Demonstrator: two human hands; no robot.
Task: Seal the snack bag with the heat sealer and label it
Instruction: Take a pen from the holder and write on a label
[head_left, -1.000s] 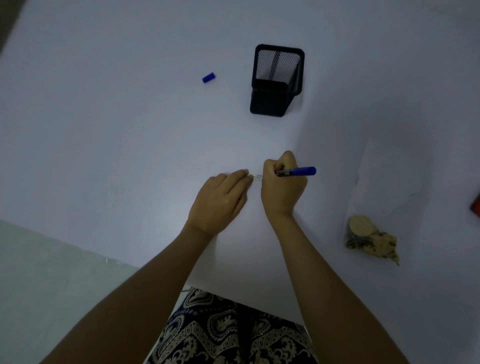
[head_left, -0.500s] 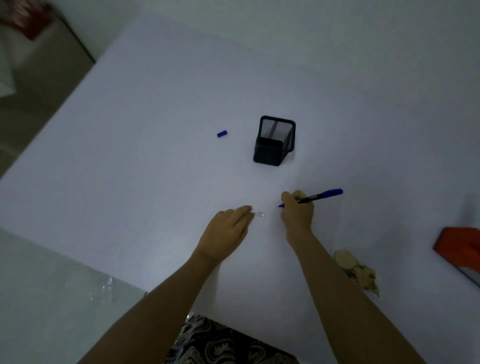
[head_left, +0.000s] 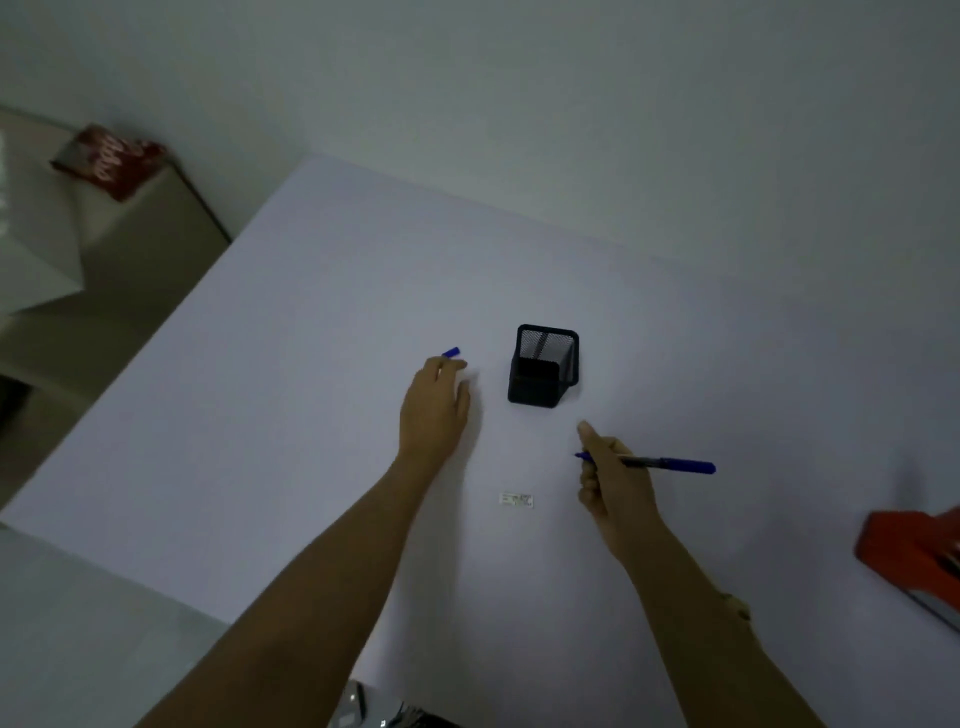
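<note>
1. Two bare arms reach over one white bench (head_left: 260, 415).
2. One left hand (head_left: 434, 410), fingers loosely spread, reaches one blue pen cap (head_left: 451, 353) at frame centre; whether it grips the cap cannot be told.
3. One right hand (head_left: 610, 475) is closed around one blue pen (head_left: 670, 463).
4. One small white label (head_left: 516, 500) lies between the arms.
5. One black mesh holder (head_left: 543, 366) stands centre.
6. One orange heat sealer (head_left: 909, 545) sits at the right edge.

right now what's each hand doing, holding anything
Left hand: open, fingertips reaching the blue pen cap, not gripping it yet.
Right hand: closed on the blue pen.
</note>
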